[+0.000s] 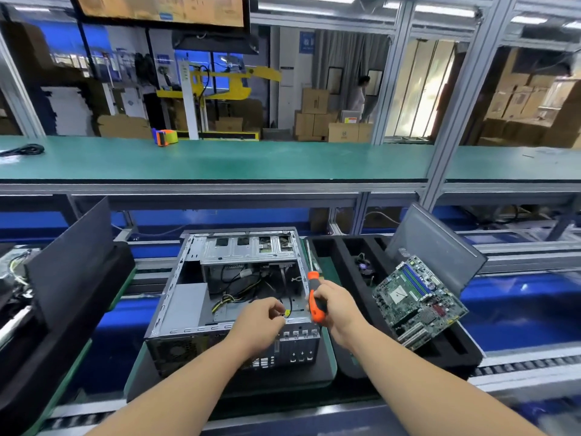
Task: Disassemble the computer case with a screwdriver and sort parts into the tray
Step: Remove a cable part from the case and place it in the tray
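Orange and black, the screwdriver (pixel 315 299) sits in our right hand (pixel 334 306), fingers wrapped round its handle, just above the near right corner of the computer case (pixel 232 297). The case lies open on a green mat (pixel 327 350) in front of us. Our left hand (pixel 258 319) reaches inside the rear edge, fingertips pinching a small yellow-tipped cable (pixel 287 312). Right of the case, a motherboard (pixel 419 298) rests tilted on the black foam tray (pixel 352 278)
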